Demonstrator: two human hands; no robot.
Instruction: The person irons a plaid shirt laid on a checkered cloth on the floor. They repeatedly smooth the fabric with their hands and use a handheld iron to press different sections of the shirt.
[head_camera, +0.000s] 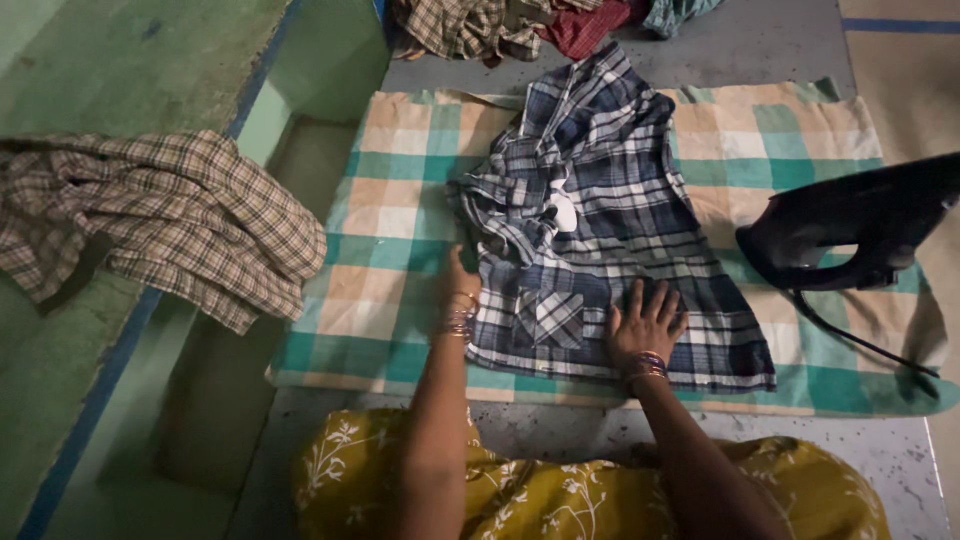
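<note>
Both hands are working a blue plaid shirt (610, 230) lying mid-cloth (400, 200): left hand (462, 275) pinching its left edge, right hand (647, 325) pressing flat, fingers spread. Smoothing looks underway; ironing calls for reaching the iron (850, 230) at right.

Both arms are stretched forward from the body, bare to the elbow, with bangles worn at each wrist. The left hand (461, 272) is turned on edge, thumb side up, its fingers curled and largely hidden from view. The right hand (647, 322) is laid flat, palm down, with the fingers spread and pointed away from the body.
</note>
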